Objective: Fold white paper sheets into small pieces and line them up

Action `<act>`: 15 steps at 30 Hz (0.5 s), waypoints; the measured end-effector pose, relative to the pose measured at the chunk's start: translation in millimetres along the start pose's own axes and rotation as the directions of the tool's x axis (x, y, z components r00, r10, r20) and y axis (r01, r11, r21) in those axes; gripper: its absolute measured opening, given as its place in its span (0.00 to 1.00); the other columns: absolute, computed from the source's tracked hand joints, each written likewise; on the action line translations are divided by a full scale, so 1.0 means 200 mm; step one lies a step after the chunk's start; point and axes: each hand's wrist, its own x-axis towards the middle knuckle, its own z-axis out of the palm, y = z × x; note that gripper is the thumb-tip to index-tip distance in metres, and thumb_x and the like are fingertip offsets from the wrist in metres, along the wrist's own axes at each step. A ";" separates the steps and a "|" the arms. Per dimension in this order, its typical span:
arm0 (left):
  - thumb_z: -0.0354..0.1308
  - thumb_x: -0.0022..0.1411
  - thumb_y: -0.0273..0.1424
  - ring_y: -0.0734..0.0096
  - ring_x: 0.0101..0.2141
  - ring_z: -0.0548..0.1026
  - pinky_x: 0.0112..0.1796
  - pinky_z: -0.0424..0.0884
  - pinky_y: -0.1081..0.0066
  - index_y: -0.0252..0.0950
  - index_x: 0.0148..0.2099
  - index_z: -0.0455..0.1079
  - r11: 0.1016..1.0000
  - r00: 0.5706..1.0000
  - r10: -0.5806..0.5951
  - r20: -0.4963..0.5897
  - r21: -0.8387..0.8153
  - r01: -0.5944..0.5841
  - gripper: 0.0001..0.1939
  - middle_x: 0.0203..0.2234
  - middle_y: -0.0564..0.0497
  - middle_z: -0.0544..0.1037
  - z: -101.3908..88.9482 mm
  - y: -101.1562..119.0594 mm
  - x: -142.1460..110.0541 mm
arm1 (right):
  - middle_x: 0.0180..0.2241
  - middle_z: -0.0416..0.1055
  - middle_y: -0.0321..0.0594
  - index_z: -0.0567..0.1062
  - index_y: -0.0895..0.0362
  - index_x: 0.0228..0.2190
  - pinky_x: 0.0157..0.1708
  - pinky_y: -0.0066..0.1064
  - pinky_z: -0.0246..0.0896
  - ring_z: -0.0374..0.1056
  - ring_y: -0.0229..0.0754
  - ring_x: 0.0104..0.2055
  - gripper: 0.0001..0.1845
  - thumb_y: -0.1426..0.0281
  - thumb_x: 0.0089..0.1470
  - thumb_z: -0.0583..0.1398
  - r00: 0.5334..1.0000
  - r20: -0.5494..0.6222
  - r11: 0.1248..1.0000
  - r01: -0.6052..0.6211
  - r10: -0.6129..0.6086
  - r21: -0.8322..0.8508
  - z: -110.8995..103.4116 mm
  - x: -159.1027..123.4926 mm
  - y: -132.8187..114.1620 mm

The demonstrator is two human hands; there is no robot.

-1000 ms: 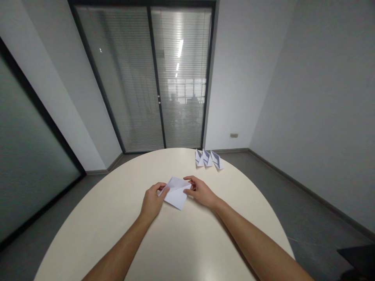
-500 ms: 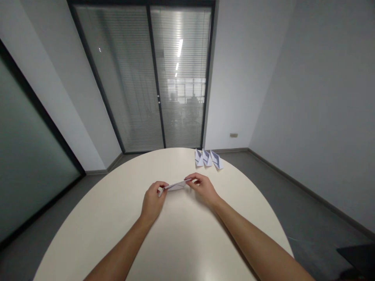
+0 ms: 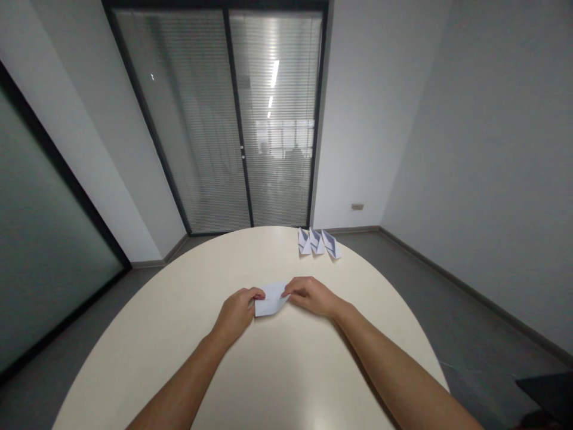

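A small piece of folded white paper (image 3: 270,303) is stretched between my two hands over the middle of the table. My left hand (image 3: 239,309) pinches its left edge, thumb and fingers pressed together. At the paper's right corner, my right hand (image 3: 312,295) grips it between thumb and fingertips. A crease runs across the paper, and its lower right side tapers up towards my right fingers. Whether the paper touches the tabletop I cannot tell.
Three folded white paper pieces (image 3: 316,242) stand in a row near the far right edge of the round cream table (image 3: 197,275). Beyond the table is a glass partition with blinds (image 3: 201,131). A dark object (image 3: 546,391) shows at the lower right.
The paper has come lower and nearer to me and turned, so its broad face now shows instead of a thin edge. Both hands have moved slightly towards me with it.
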 end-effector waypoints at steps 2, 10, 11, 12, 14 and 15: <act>0.52 0.54 0.15 0.64 0.43 0.79 0.48 0.73 0.64 0.42 0.45 0.78 1.000 1.000 0.024 0.016 -0.012 -0.024 0.23 0.41 0.51 0.82 -0.01 0.00 0.00 | 0.40 0.80 0.42 0.82 0.53 0.40 0.43 0.33 0.66 0.74 0.43 0.40 0.11 0.70 0.60 0.60 1.000 0.018 1.000 -0.018 0.018 -0.020 -0.01 0.00 0.00; 0.50 0.56 0.18 0.64 0.50 0.78 0.55 0.71 0.60 0.41 0.45 0.78 0.988 0.987 0.148 0.059 -0.056 -0.145 0.21 0.49 0.51 0.81 -0.02 0.01 -0.02 | 0.41 0.80 0.41 0.83 0.52 0.40 0.46 0.34 0.64 0.74 0.44 0.43 0.13 0.75 0.57 0.59 0.998 0.063 0.997 0.023 -0.018 -0.079 -0.02 -0.01 0.01; 0.49 0.57 0.18 0.64 0.51 0.78 0.56 0.71 0.59 0.41 0.44 0.78 0.986 0.984 0.162 0.068 -0.058 -0.158 0.21 0.50 0.51 0.81 -0.03 0.01 -0.03 | 0.40 0.80 0.41 0.83 0.52 0.39 0.47 0.34 0.64 0.74 0.44 0.43 0.13 0.75 0.56 0.60 0.998 0.060 0.995 0.032 -0.027 -0.091 -0.02 -0.01 0.01; 0.48 0.57 0.18 0.64 0.52 0.77 0.57 0.70 0.58 0.41 0.44 0.78 0.984 0.982 0.173 0.079 -0.058 -0.169 0.21 0.51 0.51 0.80 -0.03 0.02 -0.03 | 0.40 0.80 0.41 0.83 0.52 0.39 0.47 0.34 0.64 0.73 0.45 0.44 0.14 0.76 0.55 0.60 0.998 0.056 0.994 0.038 -0.032 -0.104 -0.03 -0.01 0.01; 0.48 0.59 0.19 0.63 0.55 0.75 0.59 0.68 0.56 0.41 0.44 0.78 0.982 0.977 0.185 0.104 -0.051 -0.180 0.20 0.52 0.51 0.79 -0.05 0.04 -0.04 | 0.39 0.80 0.41 0.83 0.51 0.38 0.47 0.35 0.64 0.73 0.46 0.46 0.14 0.77 0.52 0.62 0.998 0.054 0.991 0.046 -0.039 -0.125 -0.03 -0.01 0.02; 0.47 0.60 0.20 0.63 0.56 0.74 0.60 0.67 0.56 0.41 0.43 0.78 0.982 0.975 0.189 0.117 -0.044 -0.185 0.20 0.53 0.51 0.79 -0.05 0.04 -0.04 | 0.39 0.80 0.41 0.84 0.51 0.38 0.47 0.35 0.64 0.73 0.47 0.47 0.15 0.77 0.51 0.63 0.998 0.058 0.990 0.047 -0.040 -0.133 -0.03 -0.01 0.02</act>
